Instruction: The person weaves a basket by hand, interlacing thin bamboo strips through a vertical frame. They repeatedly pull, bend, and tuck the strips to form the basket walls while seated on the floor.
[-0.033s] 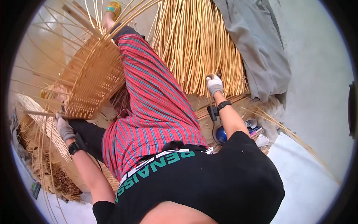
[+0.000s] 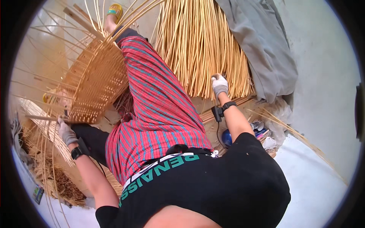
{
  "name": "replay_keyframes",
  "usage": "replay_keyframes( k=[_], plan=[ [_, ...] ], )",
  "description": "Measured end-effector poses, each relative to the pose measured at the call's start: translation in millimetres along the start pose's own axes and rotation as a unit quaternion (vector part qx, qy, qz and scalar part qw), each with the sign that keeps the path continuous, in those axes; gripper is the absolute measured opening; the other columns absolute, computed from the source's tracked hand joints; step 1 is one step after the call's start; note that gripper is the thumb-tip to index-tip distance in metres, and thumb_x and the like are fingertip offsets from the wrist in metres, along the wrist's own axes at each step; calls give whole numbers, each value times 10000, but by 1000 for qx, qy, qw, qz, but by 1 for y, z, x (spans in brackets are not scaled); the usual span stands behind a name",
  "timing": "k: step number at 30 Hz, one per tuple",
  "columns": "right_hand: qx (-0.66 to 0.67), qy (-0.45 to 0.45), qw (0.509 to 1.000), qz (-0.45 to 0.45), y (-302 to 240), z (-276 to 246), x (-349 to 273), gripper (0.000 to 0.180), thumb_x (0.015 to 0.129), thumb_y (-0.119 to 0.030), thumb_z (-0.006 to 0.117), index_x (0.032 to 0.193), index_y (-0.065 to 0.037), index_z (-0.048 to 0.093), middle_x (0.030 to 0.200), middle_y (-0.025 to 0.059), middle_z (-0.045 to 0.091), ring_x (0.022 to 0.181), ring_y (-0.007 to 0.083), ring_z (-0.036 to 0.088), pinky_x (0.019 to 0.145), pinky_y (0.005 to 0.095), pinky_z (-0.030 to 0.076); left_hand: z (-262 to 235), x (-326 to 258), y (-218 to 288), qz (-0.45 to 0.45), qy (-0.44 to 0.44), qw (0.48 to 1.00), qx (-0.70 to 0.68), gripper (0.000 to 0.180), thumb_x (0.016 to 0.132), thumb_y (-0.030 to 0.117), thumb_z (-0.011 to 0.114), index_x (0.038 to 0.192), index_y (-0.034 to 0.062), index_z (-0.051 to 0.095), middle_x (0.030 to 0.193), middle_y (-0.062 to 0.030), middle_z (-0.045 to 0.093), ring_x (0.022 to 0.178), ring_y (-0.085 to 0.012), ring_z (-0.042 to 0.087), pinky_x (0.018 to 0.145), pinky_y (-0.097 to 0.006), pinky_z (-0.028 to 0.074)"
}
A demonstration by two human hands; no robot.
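Observation:
A partly woven wicker basket (image 2: 97, 81) leans on its side between my legs, its long loose stakes fanning out to the left and top. My left hand (image 2: 66, 133), in a pale glove, is closed at the basket's lower edge, around the end of a wooden stick (image 2: 43, 118) there. My right hand (image 2: 219, 84), gloved too, is closed by the near ends of a broad bundle of tan wicker rods (image 2: 201, 49). Something small and dark shows beside its fingers; what it holds is too hidden to name.
Grey cloth (image 2: 262, 49) lies along the bundle's right side. Near my right elbow are a blue round object (image 2: 227, 137), clear plastic (image 2: 279, 116) and some loose rods (image 2: 300, 135). Brown plant fibre (image 2: 62, 184) and more rods lie beyond my left arm.
The view has shifted very slightly. Both hands and the basket keep practically the same places.

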State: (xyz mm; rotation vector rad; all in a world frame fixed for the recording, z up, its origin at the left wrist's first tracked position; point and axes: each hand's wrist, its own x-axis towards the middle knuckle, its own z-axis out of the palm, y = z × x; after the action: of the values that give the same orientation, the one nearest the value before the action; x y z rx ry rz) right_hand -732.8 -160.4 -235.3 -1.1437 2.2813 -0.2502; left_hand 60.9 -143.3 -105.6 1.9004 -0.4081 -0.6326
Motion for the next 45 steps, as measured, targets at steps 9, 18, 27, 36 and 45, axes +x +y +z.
replay_keyframes(
  k=[9, 18, 27, 36, 45],
  plan=[
    [-155, -19, 987, 28, -71, -13, 42, 309, 954, -324, 657, 1208, -148, 657, 1230, 145, 689, 1157, 348, 653, 973, 472, 531, 19, -86, 68, 111, -6, 993, 25, 286, 1055, 243, 593, 1176, -10, 647, 985, -76, 694, 921, -159, 637, 880, -282, 518],
    [-128, -2, 990, 52, -100, -14, 57, 388, 912, -314, 630, 1221, -82, 655, 1249, 220, 681, 1185, 391, 643, 1013, 482, 505, 13, -112, 44, 65, -59, 996, -34, 341, 1046, 205, 610, 1305, -16, 610, 1096, -74, 707, 1039, -152, 643, 967, -266, 497],
    [620, -370, 680, -128, -286, -88, -25, 258, 1019, -175, 635, 1251, -65, 618, 969, 28, 709, 842, 132, 675, 686, 258, 542, 76, -236, 101, 238, -137, 954, 122, 434, 1047, 217, 586, 1404, -25, 532, 1269, -110, 632, 1188, -202, 573, 1066, -342, 434],
    [500, -578, 644, -38, -370, 31, -199, 239, 1039, -241, 610, 1189, -58, 638, 1067, 77, 683, 897, 167, 692, 742, 284, 590, 20, -236, 97, 336, -206, 859, 327, 245, 907, 129, 693, 1151, 146, 712, 870, -114, 697, 793, -323, 663, 764, -407, 538],
    [50, -471, 406, -781, -445, -4, -388, 329, 939, -299, 668, 1111, -24, 613, 1174, 382, 600, 882, 422, 704, 740, 453, 601, -37, -162, 5, 244, 157, 952, -101, 466, 1068, 168, 543, 1484, -28, 470, 1485, -109, 538, 1248, -145, 543, 1009, -271, 482]
  ],
)
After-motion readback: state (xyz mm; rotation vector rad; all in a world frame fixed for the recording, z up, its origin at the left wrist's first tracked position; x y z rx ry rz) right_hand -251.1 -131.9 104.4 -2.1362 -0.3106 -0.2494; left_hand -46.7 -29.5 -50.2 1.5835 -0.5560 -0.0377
